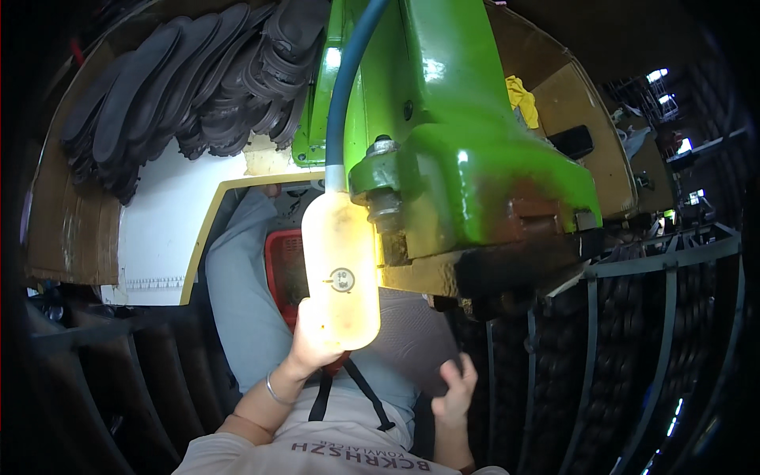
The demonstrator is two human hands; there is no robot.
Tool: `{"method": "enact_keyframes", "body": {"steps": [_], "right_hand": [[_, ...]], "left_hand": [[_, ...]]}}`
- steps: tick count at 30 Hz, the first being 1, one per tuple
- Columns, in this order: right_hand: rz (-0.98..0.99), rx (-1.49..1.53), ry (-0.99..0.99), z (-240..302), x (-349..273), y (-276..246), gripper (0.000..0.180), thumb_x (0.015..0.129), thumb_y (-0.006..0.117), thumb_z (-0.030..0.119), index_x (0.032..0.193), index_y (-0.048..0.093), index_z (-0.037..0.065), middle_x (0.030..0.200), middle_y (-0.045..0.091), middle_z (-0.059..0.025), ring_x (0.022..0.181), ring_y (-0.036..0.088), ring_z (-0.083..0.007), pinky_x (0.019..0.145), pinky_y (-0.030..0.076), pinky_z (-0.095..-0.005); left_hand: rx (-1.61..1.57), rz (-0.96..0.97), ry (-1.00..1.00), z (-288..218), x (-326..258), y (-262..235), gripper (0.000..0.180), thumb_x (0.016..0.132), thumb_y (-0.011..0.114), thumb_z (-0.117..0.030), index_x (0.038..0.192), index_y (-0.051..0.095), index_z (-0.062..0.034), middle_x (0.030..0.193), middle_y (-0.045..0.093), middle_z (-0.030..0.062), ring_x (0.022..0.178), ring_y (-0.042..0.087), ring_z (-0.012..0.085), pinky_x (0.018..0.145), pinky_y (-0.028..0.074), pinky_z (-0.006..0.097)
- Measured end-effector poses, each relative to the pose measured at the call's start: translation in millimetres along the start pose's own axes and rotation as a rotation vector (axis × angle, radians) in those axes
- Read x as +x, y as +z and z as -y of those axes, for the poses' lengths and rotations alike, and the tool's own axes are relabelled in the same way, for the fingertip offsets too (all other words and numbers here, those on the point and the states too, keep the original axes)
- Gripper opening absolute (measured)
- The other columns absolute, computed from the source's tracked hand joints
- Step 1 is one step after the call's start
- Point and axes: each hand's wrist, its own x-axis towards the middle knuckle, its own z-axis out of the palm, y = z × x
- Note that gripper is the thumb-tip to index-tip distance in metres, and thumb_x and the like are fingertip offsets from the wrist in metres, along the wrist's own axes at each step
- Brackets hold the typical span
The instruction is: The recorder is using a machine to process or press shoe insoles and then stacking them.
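A long yellow-white lit lamp [342,261] hangs in front of my lap and covers much of what lies behind it. My left hand [313,342] reaches behind the lamp's lower end, so its fingers are hidden. To the right of the lamp, below the machine head, a dark brown textured shoe sole [405,342] is tilted and slightly blurred. My right hand [454,388] is at the sole's right edge, fingers curled against it. Whether my left hand also touches the sole cannot be seen.
A green machine [467,134] with a dark lower head stands ahead. Many dark soles [198,79] lie stacked at the far left beside a white table [162,229] with a yellow edge. A red basket [277,269] sits between my legs. Metal racks [669,340] stand to the right.
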Motion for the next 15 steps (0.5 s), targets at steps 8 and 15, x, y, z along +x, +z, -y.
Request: {"method": "enact_keyframes", "body": {"steps": [8, 15], "right_hand": [[0.119, 0.227, -0.249, 47.3, 89.9, 34.2, 0.029, 0.086, 0.06, -0.003, 0.114, 0.057, 0.002, 0.105, 0.06, -0.0085, 0.098, 0.06, -0.0205, 0.086, 0.049, -0.034], [0.345, -0.024, -0.346, 23.0, 136.5, 57.6, 0.031, 0.098, 0.048, 0.02, 0.12, 0.057, 0.001, 0.118, 0.061, -0.0098, 0.107, 0.059, -0.0221, 0.095, 0.048, -0.0388]], "left_hand": [[0.045, -0.082, 0.092, -26.3, 9.1, -5.6, 0.025, 0.08, 0.066, -0.001, 0.104, 0.063, 0.0066, 0.091, 0.071, 0.0114, 0.081, 0.066, 0.0139, 0.076, 0.053, 0.027], [0.19, -0.162, 0.144, -45.9, 2.9, -36.7, 0.022, 0.08, 0.071, -0.003, 0.1, 0.065, 0.0038, 0.091, 0.07, 0.0095, 0.082, 0.065, 0.0132, 0.075, 0.052, 0.026]]}}
